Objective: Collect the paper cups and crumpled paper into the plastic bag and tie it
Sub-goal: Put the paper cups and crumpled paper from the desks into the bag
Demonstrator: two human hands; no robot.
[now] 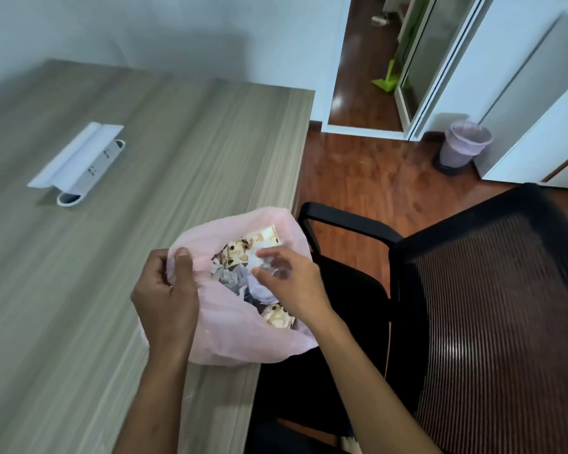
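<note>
Soft, even indoor light. The right hand (287, 278) is blurred by motion. A weak shadow lies on the wall behind the desk (118, 152), whose far edges bend from wide-angle distortion.

One pink bag (230, 335) sits on one desk (118, 244). Inside show two patterned cups (243, 249), perhaps more beneath, among several paper wads (259, 290), too blurred to count. Two hands, left (166, 301) and right (292, 283). One chair (473, 290), one bin (463, 147), one socket box (79, 158).
</note>
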